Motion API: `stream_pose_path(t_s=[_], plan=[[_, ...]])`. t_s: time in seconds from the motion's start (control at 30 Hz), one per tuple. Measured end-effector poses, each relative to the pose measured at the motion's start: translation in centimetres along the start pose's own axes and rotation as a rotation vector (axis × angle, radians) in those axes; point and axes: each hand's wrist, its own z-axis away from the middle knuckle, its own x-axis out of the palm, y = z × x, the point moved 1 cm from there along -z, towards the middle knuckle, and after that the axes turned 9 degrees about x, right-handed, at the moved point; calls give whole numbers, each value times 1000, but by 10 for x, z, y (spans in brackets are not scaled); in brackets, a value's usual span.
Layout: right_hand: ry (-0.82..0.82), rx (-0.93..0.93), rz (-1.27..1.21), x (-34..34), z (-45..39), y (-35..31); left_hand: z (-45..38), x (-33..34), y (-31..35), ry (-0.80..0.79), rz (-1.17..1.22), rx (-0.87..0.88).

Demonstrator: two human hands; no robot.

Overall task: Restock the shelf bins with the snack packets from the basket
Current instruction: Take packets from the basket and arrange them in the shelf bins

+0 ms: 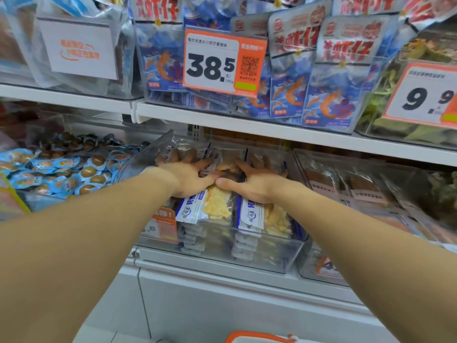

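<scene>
Hands flat and spread: left hand [189,177] and right hand [254,185], thumbs nearly touching, press down on the packets [218,206] stacked in the clear bin [272,258], gripping nothing. Step judged: settling restocked packets level. Next move calls for reaching down to the basket [259,339], its rim just visible below, for more.

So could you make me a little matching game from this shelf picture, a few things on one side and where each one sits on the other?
Things:
1. blue prawn-print snack bags
2. small blue-wrapped brown egg packets
3. white-and-blue packets of pale yellow snack
4. orange-rimmed white basket

Places:
A. clear bin under both hands
B. bottom edge of the picture
C. upper shelf
D. lower shelf, far left

Pairs: 1-C, 2-D, 3-A, 4-B
</scene>
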Motion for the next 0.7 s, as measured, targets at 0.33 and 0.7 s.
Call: stream_pose_path(t_s=[0.33,0.7], plan=[[-47,-48,-19,-2,32,0,13,-9,8,43,-23,34],[467,-271,-44,-25,96,72,55,-32,132,354,22,201]])
